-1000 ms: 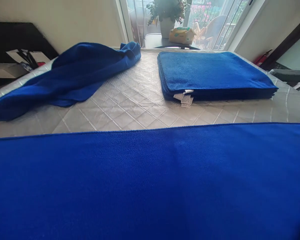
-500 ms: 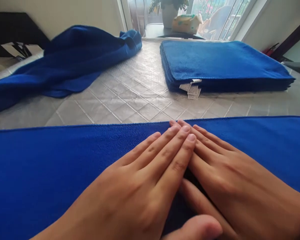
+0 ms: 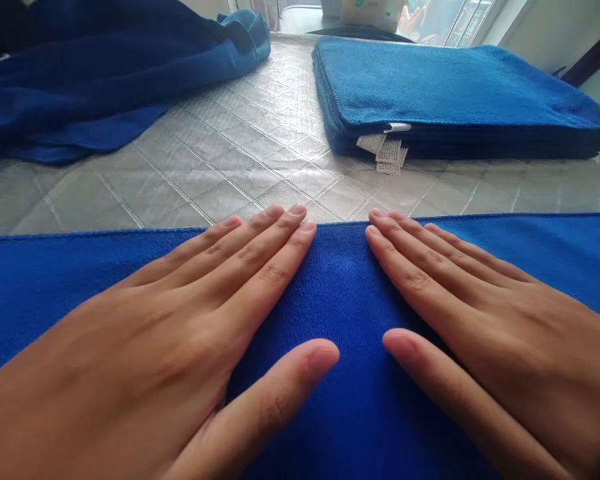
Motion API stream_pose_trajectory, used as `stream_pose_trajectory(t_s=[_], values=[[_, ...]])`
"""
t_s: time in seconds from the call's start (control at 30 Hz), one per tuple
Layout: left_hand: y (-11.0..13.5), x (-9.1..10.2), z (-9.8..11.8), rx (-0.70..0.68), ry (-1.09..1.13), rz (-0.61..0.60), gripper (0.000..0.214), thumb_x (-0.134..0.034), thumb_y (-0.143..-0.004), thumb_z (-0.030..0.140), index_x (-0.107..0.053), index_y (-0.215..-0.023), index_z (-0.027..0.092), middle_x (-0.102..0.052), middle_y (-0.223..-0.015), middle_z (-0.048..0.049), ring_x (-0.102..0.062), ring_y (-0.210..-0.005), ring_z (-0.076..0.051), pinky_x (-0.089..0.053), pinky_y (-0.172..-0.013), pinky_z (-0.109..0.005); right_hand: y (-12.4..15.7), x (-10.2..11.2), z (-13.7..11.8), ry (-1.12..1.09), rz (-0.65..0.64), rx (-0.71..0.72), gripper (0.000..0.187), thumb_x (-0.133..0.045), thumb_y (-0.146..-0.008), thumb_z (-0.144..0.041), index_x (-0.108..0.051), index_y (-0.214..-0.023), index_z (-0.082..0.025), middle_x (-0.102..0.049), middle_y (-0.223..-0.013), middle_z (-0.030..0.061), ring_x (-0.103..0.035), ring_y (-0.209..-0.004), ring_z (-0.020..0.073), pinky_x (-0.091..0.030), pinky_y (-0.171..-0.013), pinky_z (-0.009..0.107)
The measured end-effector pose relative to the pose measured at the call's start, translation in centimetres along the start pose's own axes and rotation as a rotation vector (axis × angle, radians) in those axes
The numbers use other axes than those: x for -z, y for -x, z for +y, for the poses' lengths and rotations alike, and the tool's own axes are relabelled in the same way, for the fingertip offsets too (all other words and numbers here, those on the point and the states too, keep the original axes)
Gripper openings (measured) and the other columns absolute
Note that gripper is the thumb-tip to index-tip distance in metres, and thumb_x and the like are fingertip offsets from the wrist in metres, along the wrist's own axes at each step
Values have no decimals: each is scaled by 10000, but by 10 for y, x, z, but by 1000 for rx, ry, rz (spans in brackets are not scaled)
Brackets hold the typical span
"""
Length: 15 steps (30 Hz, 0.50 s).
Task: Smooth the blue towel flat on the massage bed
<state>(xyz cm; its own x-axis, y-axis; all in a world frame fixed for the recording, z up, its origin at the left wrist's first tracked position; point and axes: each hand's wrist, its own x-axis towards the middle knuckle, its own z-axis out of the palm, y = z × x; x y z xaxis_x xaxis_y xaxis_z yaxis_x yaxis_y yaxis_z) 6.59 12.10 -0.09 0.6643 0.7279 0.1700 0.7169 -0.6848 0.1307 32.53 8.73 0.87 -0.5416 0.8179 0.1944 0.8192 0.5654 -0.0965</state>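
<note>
A blue towel [image 3: 330, 400] lies spread across the near side of the table, its far hemmed edge running from left to right. My left hand [image 3: 180, 333] rests flat on it, fingers stretched and fingertips reaching just past that edge. To the right, my right hand [image 3: 485, 320] also lies flat on the cloth, its fingertips at the same edge. A strip of bare towel shows between the two hands. Both thumbs point inward, apart from each other. Neither hand grips anything.
A stack of folded blue towels [image 3: 450, 87] with white labels [image 3: 390, 153] sits at the back right. Crumpled blue cloth [image 3: 105, 73] lies at the back left. Beneath is a silvery quilted table cover [image 3: 220, 153]. A pale package [image 3: 373, 12] stands beyond by the window.
My hands have slid apart, the left one to the left and the right one slightly right; earlier the left fingers overlapped the right. The view has tilted down and closer.
</note>
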Motion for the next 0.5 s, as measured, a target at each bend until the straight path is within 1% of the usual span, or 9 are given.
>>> stream_pose_trajectory(t_s=[0.07, 0.17, 0.23, 0.37, 0.43, 0.5], values=[[0, 4, 4, -19, -81, -37, 648, -282, -1017, 529, -67, -1597, 337, -113, -1667, 112, -245, -1506, -233, -167, -1258, -409, 1, 1, 2, -3, -8, -9, 627, -416, -1008, -383, -220, -1588, -246, -285, -1609, 21, -318, -1445, 316, -331, -1187, 526], [-2, 9, 8, -18, -133, -94, 630, -237, -1034, 498, -30, -1597, 305, -102, -1671, 93, -226, -1511, -219, -176, -1253, -407, 3, 0, 1, -12, 4, -34, 621, -409, -1013, -408, -229, -1587, -252, -295, -1605, 22, -329, -1439, 324, -342, -1181, 534], [-2, 9, 7, -25, -133, -95, 629, -241, -1036, 502, -26, -1596, 313, -122, -1668, 98, -225, -1511, -206, -164, -1255, -389, 3, 0, 0, -17, 6, -36, 618, -404, -1015, -417, -237, -1586, -249, -299, -1603, 25, -330, -1439, 326, -348, -1177, 534], [-1, 6, 3, -69, -108, -32, 644, -260, -1025, 525, -35, -1597, 334, -140, -1664, 110, -248, -1504, -199, -134, -1255, -343, 3, 0, 1, -11, 3, -25, 624, -405, -1013, -411, -223, -1588, -255, -286, -1605, 23, -334, -1436, 325, -348, -1178, 532], [1, 6, 4, -50, -104, -48, 650, -262, -1023, 529, -27, -1597, 334, -125, -1667, 112, -240, -1508, -202, -130, -1257, -348, 5, 1, 5, 7, 2, -24, 635, -405, -1013, -407, -192, -1594, -263, -255, -1616, 12, -328, -1439, 321, -333, -1187, 523], [4, 8, 2, 0, -82, -88, 655, -280, -1019, 534, -35, -1596, 345, -116, -1669, 120, -234, -1510, -222, -143, -1259, -379, 9, 3, 11, 25, -13, -33, 651, -411, -1013, -410, -153, -1598, -285, -229, -1625, -9, -318, -1443, 311, -315, -1199, 506]])
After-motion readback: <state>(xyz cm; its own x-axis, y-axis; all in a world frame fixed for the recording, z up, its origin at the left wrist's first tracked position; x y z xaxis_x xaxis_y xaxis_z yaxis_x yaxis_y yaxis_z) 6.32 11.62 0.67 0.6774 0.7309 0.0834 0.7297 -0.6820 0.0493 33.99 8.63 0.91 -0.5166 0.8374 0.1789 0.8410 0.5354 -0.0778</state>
